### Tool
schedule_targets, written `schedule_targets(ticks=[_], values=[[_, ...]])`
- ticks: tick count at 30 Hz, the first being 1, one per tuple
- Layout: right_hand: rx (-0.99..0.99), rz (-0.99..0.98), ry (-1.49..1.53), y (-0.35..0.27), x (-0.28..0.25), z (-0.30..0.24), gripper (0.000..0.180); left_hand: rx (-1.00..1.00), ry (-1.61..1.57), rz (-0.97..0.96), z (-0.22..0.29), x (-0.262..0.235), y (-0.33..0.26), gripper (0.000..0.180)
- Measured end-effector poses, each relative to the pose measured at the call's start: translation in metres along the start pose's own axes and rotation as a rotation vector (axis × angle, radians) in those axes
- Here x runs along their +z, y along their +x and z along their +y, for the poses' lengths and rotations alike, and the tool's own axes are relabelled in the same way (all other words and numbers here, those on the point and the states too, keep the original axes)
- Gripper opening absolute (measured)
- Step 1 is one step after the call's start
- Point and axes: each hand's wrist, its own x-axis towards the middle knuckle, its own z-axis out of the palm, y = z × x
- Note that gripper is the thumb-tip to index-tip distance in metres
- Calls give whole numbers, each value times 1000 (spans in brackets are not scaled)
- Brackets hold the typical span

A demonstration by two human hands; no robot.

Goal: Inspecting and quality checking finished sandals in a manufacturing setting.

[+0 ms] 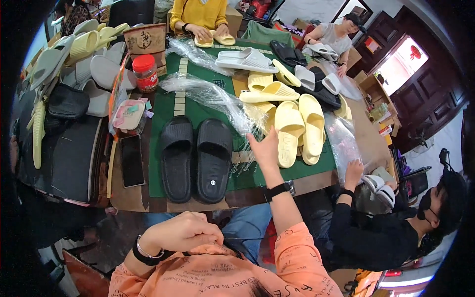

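A cluttered surface (208,106) covered with a green mat fills the middle of the frame, seen from above. The right hand (264,148) is stretched forward to the centre, its fingers (255,138) spread open against a crinkled clear plastic bag (217,99) that trails toward the upper left; whether the bag is actually gripped cannot be told. The left hand (184,231) is held back at the lower centre, close to the orange-sleeved chest, its fingers curled shut as if pinching something too small to make out.

Just left of the right hand, a pair of black slippers (195,158) is laid side by side, toes away, near the surface's front edge. Just right of it, yellow slippers (297,126) are heaped loosely. A red-lidded jar (146,73) stands at the upper left, and a dark phone (131,160) lies flat at the left edge. More slippers (74,54) are stacked at the far left.

Other people are seated around: one in yellow at the top, one at the upper right, and one in black at the lower right, whose hand (354,171) rests on another plastic bag (341,141).
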Motion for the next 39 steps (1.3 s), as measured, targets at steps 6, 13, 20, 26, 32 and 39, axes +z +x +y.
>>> schedule_targets(ticks=[6, 13, 20, 26, 32, 39], values=[[-163, -53, 34, 5, 28, 12, 46, -45, 128, 64, 3, -2, -4, 13], [-385, -51, -100, 9, -16, -21, 36, -198, 494, 291, -27, -20, 2, 13], [-243, -815, 563, -110, -55, -86, 23, -218, 669, 419, -39, -34, 30, 14], [-123, -789, 524, -129, -49, -67, 18, -260, 583, 498, -62, -39, 16, 13], [-39, -762, 593, -132, -49, -54, 19, -267, 435, 677, -96, -36, 15, 21], [378, -888, 1035, -125, -43, -55, 20, -316, 985, 670, -132, -8, 13, 50]])
